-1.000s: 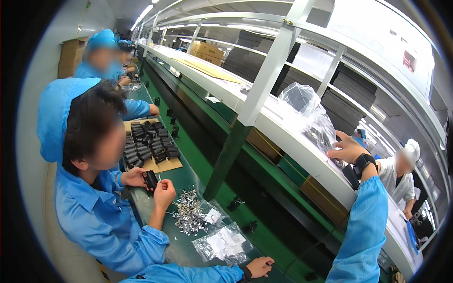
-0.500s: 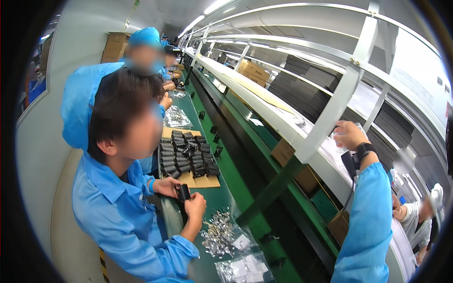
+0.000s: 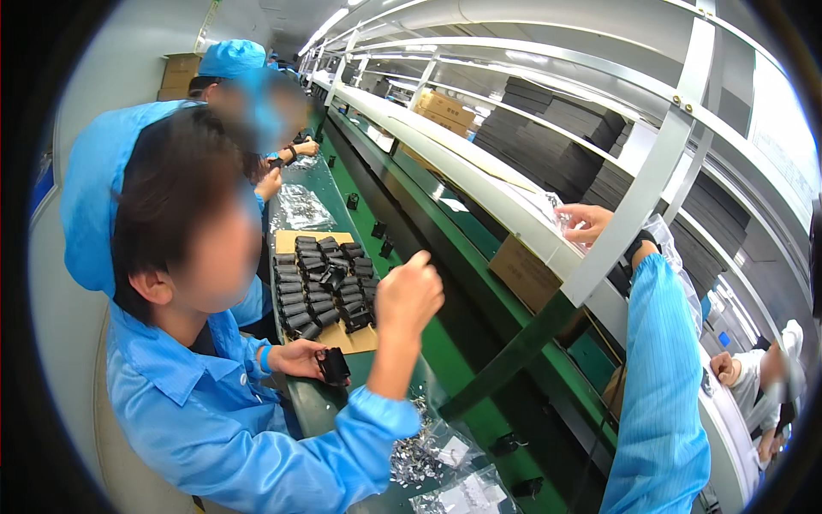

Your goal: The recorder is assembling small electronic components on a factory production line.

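My right hand (image 3: 585,224) reaches from the lower right to the white ledge (image 3: 505,204) behind an upright post. Its bent fingers close at a clear plastic bag (image 3: 552,206) lying there; the fingertips are partly lost against the shiny plastic. A dark band (image 3: 642,244) circles my wrist below a blue sleeve (image 3: 659,385). Another clear plastic sheet or bag (image 3: 672,257) hangs beside my forearm. My left hand is out of the picture.
A co-worker's hand (image 3: 312,360) holds a black part (image 3: 332,366); their other hand (image 3: 411,295) is raised over the bench. Several black cylindrical parts (image 3: 312,287) lie on cardboard. Small metal pieces (image 3: 415,458) and bags lie nearer. The white post (image 3: 642,163) stands before my hand.
My right hand has moved left and slightly up in the picture, to the bag on the ledge. The co-worker's near hand has lifted off the black part. The whole view has shifted.
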